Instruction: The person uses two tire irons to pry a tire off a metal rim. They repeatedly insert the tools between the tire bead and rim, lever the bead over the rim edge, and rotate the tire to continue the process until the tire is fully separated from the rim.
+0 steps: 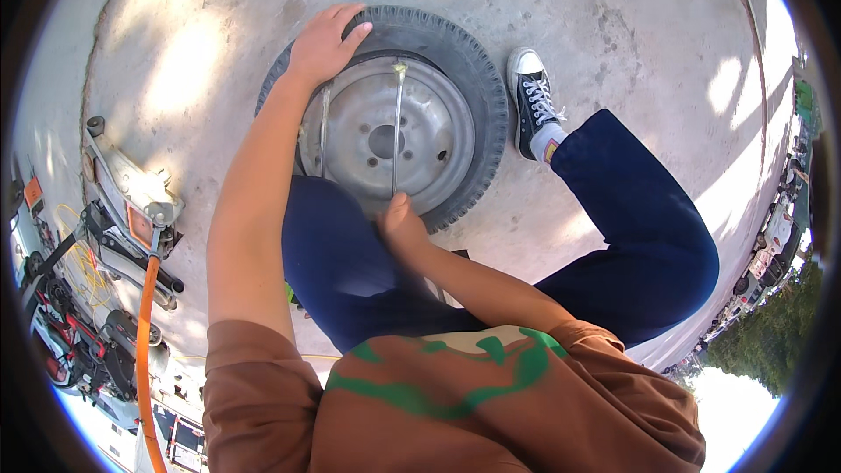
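Under the spread left hand point(328, 44), a black rubber tyre point(484, 70) lies on sun-patched grey concrete point(613, 44) (right hand point(406, 229) gripping a slim silver bar point(397, 136)).

Bright sunlight patches point(186, 60) on concrete floor point(631, 44)

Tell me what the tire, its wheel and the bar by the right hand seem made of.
Tire: probably rubber, dull dark grey, with a toothed outer edge. Wheel: metal, likely steel, greyish and blotchy, with a soft sheen. Bar: likely polished metal, given the bright shine along its slim length.
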Tool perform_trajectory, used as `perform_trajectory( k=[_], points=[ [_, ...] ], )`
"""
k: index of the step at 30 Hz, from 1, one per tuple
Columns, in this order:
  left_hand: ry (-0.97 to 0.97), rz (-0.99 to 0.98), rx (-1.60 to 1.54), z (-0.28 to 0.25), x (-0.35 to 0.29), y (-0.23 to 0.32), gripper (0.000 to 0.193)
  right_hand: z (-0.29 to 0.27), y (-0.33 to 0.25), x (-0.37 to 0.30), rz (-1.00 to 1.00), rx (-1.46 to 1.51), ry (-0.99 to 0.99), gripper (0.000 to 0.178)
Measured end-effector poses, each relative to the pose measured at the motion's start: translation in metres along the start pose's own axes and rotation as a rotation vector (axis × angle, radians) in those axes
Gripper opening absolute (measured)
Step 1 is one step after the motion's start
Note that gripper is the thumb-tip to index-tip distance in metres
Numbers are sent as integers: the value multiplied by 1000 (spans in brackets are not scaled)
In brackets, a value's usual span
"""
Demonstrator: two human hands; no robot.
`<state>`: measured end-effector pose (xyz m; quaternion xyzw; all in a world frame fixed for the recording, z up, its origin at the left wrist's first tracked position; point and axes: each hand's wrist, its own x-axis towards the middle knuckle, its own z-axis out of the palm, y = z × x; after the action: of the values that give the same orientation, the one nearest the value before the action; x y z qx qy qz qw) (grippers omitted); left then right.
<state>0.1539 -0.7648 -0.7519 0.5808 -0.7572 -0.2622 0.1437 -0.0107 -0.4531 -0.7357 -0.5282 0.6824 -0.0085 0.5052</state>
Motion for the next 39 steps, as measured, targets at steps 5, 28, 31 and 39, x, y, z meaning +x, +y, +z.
perform_trajectory(
  k=[5,28,31,39],
  points=[
    [34,-238,82,-32,-70,-33,64,18,0,22,40,-36,-54,45],
    [28,-270,239,-7,-121,-25,78,-94,52,15,80,-473,-17,36],
    [76,-222,295,-7,-124,-32,83,-165,72,23,31,-677,-7,31],
    [132,-383,280,12,-139,-43,119,-134,73,28,-147,-442,-173,39]
  ],
)
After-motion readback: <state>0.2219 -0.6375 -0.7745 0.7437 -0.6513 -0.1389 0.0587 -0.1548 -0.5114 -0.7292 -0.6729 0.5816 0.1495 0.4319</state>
